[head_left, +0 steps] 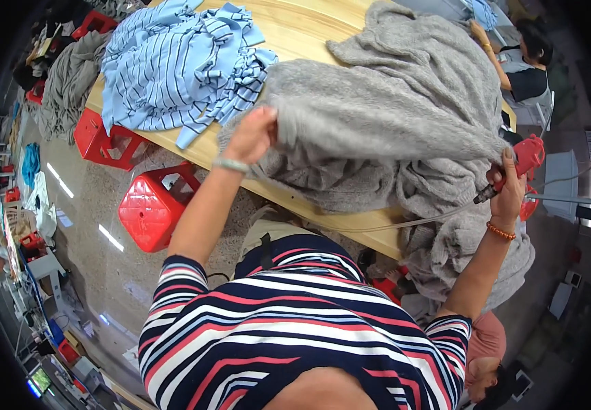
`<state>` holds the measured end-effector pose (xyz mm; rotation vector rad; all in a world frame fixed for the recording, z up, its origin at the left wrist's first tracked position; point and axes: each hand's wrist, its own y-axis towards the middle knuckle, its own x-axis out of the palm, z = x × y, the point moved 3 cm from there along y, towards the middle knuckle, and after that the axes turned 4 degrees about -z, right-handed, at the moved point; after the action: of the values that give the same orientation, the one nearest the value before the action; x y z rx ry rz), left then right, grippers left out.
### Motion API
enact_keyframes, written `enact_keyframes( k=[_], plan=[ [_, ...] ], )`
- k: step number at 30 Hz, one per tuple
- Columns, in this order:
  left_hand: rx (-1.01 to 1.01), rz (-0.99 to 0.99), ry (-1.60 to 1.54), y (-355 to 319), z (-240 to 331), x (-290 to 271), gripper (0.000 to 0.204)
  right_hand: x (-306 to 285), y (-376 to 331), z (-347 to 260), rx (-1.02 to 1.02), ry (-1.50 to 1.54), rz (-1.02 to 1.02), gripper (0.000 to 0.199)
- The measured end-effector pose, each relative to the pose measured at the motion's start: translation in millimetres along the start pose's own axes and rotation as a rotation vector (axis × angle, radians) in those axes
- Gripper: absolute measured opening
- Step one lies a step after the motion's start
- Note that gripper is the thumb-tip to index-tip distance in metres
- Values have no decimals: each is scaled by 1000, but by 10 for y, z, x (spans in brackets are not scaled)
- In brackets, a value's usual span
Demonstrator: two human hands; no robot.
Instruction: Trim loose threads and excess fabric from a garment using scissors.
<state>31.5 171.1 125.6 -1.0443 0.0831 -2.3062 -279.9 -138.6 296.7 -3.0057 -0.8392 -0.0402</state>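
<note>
A grey knit garment piece (377, 113) is stretched between my two hands above the table, slightly blurred by motion. My left hand (253, 135) is closed on its left edge, fingers pinched together. At the other end, my right hand (511, 188) grips a red hand-held tool (529, 154) with a black fitting, which looks joined to a clear hose (418, 223). The thumb of that hand also appears to press the cloth's right corner against the tool. More grey knit cloth (439, 61) lies heaped behind and under the stretched piece.
Blue striped garments (179, 72) are piled at the left of the wooden table (302, 31). Two red stools (152, 212) (101, 140) stand beside its left edge. Grey cloth (473, 253) hangs near my right arm. A co-worker (524, 65) sits at the far right; another person (483, 348) is at lower right.
</note>
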Motion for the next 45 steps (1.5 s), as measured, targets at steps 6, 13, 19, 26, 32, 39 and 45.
enact_keyframes(
  k=[6, 13, 19, 26, 32, 39, 45],
  plan=[
    [303, -134, 122, 1040, 624, 161, 16, -752, 836, 443, -12, -570, 108, 25],
    [-194, 12, 176, 789, -435, -106, 37, -125, 44, 963, 254, -950, -181, 38],
    [-246, -45, 553, 846, -618, 123, 18, 683, -554, 1026, -194, -1373, -147, 23],
    [693, 36, 1527, 1168, -250, 391, 36, 1230, -651, 968, -172, -1127, -352, 39],
    [393, -228, 1964, 1599, -804, -170, 57, 1723, -501, 1034, 169, -1290, -626, 21],
    [175, -305, 1958, 1636, -929, -208, 55, 2379, 419, 1459, 36, -1408, -724, 21],
    [94, -312, 1962, 1666, -889, -225, 63, 2446, 444, 1430, 72, -1481, -824, 25]
  ],
)
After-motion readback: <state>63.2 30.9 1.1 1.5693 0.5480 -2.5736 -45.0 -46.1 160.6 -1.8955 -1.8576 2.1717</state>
